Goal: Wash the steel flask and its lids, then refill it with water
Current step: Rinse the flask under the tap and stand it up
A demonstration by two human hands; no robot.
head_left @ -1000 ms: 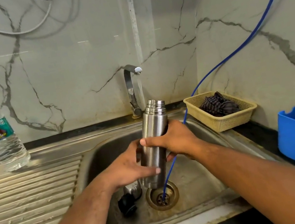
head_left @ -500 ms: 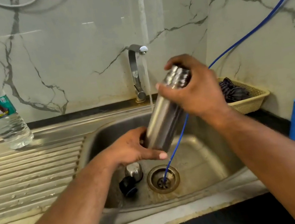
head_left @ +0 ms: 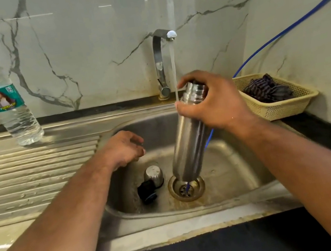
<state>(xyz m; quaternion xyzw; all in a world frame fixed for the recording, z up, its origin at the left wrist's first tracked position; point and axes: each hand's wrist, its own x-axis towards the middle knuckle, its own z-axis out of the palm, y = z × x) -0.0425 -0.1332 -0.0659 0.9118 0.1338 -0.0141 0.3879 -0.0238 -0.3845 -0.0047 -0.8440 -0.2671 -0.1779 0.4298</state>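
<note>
The right hand [head_left: 216, 103] grips the flask [head_left: 188, 150] round its neck. The flask is tilted, its base just above the drain [head_left: 186, 188] of the sink [head_left: 234, 168]. The left hand [head_left: 124, 150] hangs loosely curled, holding nothing — below it lie the steel lid [head_left: 153, 175] and black lid [head_left: 146, 191], touching.

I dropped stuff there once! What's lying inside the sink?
In the sink lie a steel cap and a black lid, touching, beside the drain. A blue tube runs into the drain. The flask hides the drain's back rim and part of the tube.
</note>
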